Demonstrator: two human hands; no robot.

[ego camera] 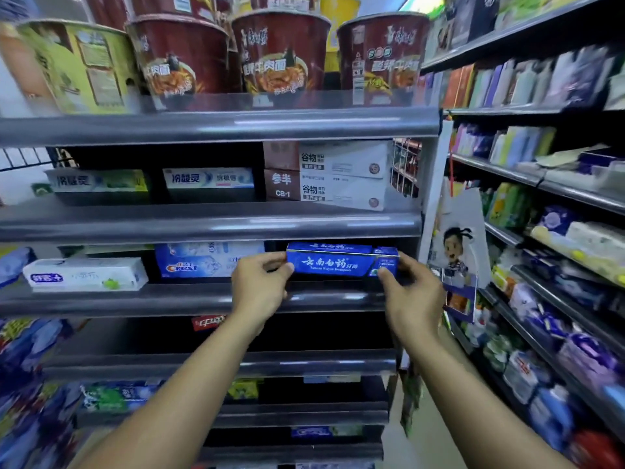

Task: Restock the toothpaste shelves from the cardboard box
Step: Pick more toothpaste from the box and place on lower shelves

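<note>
Right now the left hand (262,286) and right hand (411,292) pinch the ends of the blue toothpaste box (341,262) just right of the Crest box (203,262), where uneven pushing could skew it.

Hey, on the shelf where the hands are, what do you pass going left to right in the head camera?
White toothpaste box → Crest toothpaste box → left hand → blue Yunnan Baiyao toothpaste box → right hand.
</note>
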